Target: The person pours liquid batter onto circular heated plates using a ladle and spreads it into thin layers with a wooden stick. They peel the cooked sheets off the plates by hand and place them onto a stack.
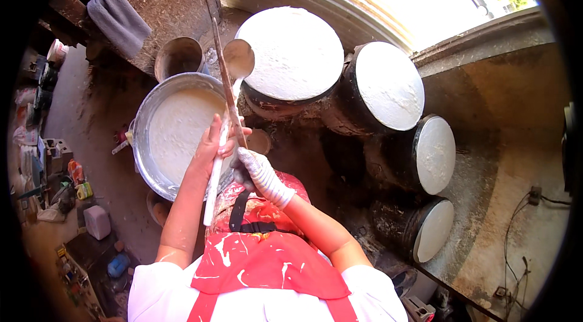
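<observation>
My bare left hand (214,145) is around the pale handle of a long-handled ladle (217,179), some fingers spread. The ladle's round bowl (239,58) lies beyond my hands, beside a large white-topped round drum (291,55). In my right hand (260,173), which wears a stained white glove, is the lower end of a long thin wooden stick (222,67). The stick crosses over the ladle and points away from me. Left of my hands stands a wide metal pot (141,152) of thick white liquid (182,125). White splashes mark my red apron (267,261).
Several dark drums with flat white tops, including a second drum (388,86), curve round to my right. An empty-looking metal bucket (178,58) stands behind the pot. A grey towel (118,18) hangs at far left. Clutter and a pink container (97,222) line the left floor.
</observation>
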